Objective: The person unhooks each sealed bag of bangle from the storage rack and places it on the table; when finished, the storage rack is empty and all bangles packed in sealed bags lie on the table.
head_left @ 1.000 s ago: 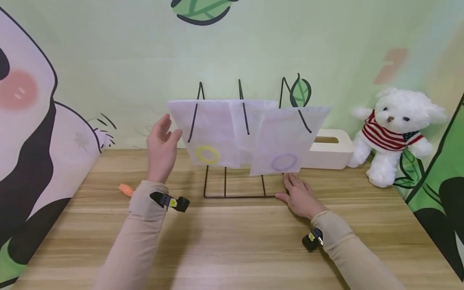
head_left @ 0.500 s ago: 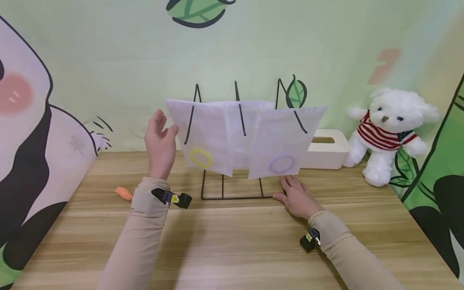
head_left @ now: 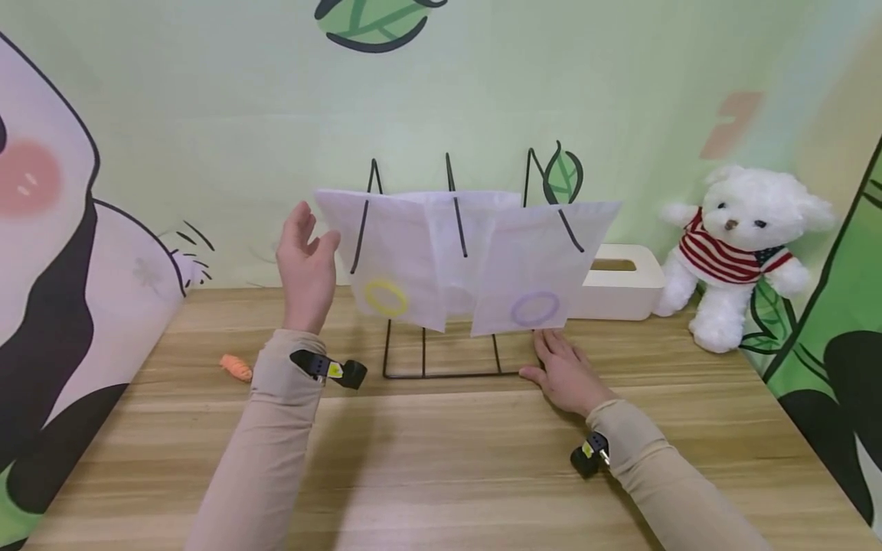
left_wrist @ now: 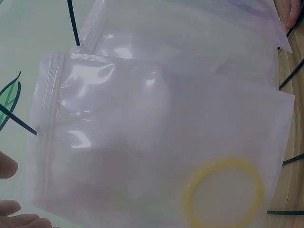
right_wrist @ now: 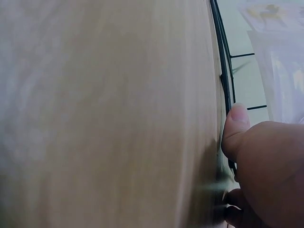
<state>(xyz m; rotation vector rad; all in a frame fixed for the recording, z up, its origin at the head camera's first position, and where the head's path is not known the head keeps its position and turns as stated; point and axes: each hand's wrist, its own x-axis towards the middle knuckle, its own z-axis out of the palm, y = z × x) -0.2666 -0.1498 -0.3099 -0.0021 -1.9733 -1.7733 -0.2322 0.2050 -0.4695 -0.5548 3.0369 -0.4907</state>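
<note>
1. Far left: panda mural (head_left: 48,229) on the wall, partly out of view.
2. Small orange object (head_left: 236,367) on the wooden table (head_left: 427,474), near your left sleeve (head_left: 258,428); can't tell what it is.
3. Your left hand (head_left: 308,268): raised above the table, relaxed, gripping nothing. It's just beside the left edge of the yellow-ring bag (head_left: 400,245); the left wrist view has your thumb clear of it.
4. That bag hangs at the left of the black wire rack (head_left: 448,376), shiny and whitish. Yellow ring (head_left: 386,298) in a lower corner; can't tell if printed or inside.
5. Middle bag (head_left: 458,298): hangs at the rack's centre, partly covered on both sides by its neighbours.
6. Purple-ring bag (head_left: 517,252): hangs at the rack's right, tilted, purple ring (head_left: 534,308) near the bottom. All three bags sit above the rack's base.
7. Your right hand (head_left: 568,379): low by the rack's front right corner, below that bag, fingers fairly straight, not wrapped round anything. Your thumb touches the base wire.
8. White tissue box (head_left: 620,295): behind your right hand, partly hidden by the bag.
9. Far right: white teddy bear (head_left: 744,245) in a striped top, just beside the box.
</note>
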